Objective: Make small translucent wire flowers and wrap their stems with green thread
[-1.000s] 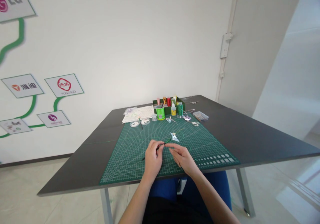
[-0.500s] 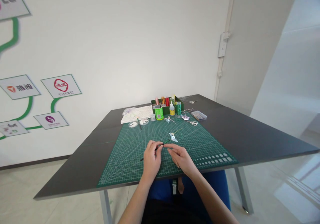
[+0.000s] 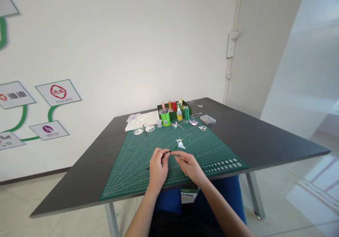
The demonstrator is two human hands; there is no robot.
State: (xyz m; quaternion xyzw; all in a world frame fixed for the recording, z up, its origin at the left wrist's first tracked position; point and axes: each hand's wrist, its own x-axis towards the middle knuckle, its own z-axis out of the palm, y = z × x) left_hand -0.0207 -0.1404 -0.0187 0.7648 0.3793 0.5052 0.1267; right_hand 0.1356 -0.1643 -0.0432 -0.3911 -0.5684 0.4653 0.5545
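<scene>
My left hand [image 3: 159, 168] is closed in a pinch around a thin dark stick with a green tip [image 3: 173, 148]. The stick's dark tail shows beyond the hand on the left, and its tip points up and to the right. My right hand [image 3: 189, 165] meets the left fingertips at the stick, its index finger stretched along and the other fingers curled. Whatever its fingertips hold is too small to tell. Both hands are above the green cutting mat [image 3: 127, 175]. Just past them lies a small shiny pale piece [image 3: 181, 144] with a thin strand.
Toward the back stand a green can [image 3: 165, 118], a glue bottle [image 3: 179, 114], a green thread spool [image 3: 186, 113] and a dark green box [image 3: 173, 116] of spools. White-handled scissors [image 3: 202, 128], a clear plastic case [image 3: 208, 119], small round dishes [image 3: 149, 128] and white paper towels [image 3: 141, 120] lie around them.
The whole view has shifted slightly, so the table sits a little further left. Both hands keep nearly the same pose at the stick, with the right fingers moved only slightly.
</scene>
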